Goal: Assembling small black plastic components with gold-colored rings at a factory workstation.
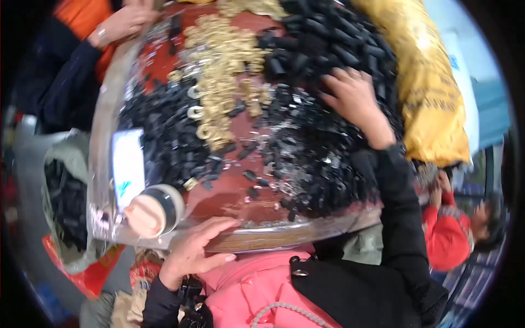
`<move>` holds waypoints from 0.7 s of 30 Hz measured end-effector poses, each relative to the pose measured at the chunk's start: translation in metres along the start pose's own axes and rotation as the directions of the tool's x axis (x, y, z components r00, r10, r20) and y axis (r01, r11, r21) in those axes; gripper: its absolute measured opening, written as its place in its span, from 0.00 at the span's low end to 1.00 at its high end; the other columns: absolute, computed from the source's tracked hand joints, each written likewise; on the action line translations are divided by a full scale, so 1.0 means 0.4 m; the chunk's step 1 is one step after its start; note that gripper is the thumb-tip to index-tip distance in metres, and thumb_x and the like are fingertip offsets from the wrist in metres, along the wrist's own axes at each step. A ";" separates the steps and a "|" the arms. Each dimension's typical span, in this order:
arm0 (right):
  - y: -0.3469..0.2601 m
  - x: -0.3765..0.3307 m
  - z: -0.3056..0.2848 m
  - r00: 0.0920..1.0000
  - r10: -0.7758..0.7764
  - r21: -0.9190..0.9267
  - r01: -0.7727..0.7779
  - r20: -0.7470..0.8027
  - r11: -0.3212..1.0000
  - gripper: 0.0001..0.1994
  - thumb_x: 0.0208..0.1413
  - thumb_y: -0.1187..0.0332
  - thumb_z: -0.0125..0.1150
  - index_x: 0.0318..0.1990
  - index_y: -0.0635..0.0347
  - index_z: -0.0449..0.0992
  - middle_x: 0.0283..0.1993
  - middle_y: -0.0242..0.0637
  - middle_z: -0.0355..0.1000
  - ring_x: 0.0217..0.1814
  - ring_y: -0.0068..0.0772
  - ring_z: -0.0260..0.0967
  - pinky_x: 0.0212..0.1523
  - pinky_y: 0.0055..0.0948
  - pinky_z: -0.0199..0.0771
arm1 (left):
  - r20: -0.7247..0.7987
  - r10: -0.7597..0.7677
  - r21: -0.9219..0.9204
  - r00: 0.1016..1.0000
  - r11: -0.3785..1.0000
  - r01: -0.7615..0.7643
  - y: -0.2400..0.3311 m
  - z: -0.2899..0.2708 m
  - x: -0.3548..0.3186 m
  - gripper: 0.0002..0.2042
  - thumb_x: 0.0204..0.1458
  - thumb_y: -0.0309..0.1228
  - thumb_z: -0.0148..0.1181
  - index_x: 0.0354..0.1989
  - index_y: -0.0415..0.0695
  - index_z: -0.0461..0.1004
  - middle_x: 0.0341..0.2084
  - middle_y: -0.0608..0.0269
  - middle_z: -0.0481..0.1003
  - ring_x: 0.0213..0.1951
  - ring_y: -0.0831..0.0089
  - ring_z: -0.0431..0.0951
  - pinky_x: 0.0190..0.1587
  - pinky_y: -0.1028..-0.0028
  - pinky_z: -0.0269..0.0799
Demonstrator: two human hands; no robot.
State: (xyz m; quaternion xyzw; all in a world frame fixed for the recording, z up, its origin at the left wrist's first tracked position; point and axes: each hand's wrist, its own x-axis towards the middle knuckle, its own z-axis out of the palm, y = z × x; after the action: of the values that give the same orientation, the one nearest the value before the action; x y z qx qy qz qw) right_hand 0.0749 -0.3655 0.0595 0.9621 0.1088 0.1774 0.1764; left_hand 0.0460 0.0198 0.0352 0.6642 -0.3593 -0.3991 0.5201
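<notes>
My right hand (356,104) reaches over a heap of black tube-like parts (306,33) at the far right of the table. Its thumb stands apart from the fingers, which rest on the parts; nothing shows held in them. Near the table's front edge, my left hand (197,251) is open with thumb and fingers spread and nothing in it. A jar (158,210) with a pale pink lid stands just left of that hand. Small dark pieces mixed with clear shiny bits (306,147) lie between my arms. Yellow ring-shaped parts (216,82) run down the middle of the red tabletop (224,202).
A lit phone (128,169) lies by the left edge, beside more black pieces (169,131). Yellow sacks (432,82) line the right side. On the floor at left stands an open sack (65,202) of dark parts. Another person's hand (128,24) is at the far left corner.
</notes>
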 end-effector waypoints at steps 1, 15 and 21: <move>-0.022 0.027 0.007 0.999 0.017 0.145 -0.024 0.043 0.989 0.13 0.35 0.63 0.60 0.31 0.54 0.69 0.26 0.35 0.63 0.29 0.39 0.64 0.27 0.35 0.63 | -0.009 0.021 0.000 1.000 1.000 -0.021 -0.005 0.007 0.005 0.24 0.37 0.32 0.59 0.46 0.38 0.65 0.43 0.53 0.68 0.45 0.62 0.69 0.48 0.69 0.62; 0.098 -0.429 -0.004 0.782 0.620 -0.236 -0.591 0.069 0.771 0.16 0.42 0.60 0.57 0.40 0.53 0.68 0.32 0.41 0.66 0.31 0.42 0.66 0.29 0.34 0.67 | -0.026 -0.067 -0.245 0.997 0.968 0.059 -0.033 0.153 0.103 0.18 0.45 0.23 0.52 0.47 0.37 0.63 0.41 0.59 0.69 0.43 0.73 0.69 0.45 0.74 0.65; 0.056 -0.418 -0.037 0.749 0.651 0.119 -0.640 -0.121 0.759 0.17 0.48 0.62 0.52 0.46 0.56 0.65 0.36 0.46 0.66 0.34 0.47 0.66 0.33 0.38 0.67 | 0.008 -0.016 -0.190 1.000 0.982 0.017 -0.018 0.185 0.143 0.18 0.46 0.24 0.53 0.48 0.38 0.62 0.41 0.59 0.69 0.42 0.73 0.70 0.43 0.77 0.67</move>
State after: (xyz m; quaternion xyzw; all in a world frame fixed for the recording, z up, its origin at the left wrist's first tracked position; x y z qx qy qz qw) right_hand -0.0803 -0.4268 0.0303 0.9292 -0.2106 0.2976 0.0613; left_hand 0.0039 -0.0597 0.0091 0.6129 -0.3158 -0.4381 0.5768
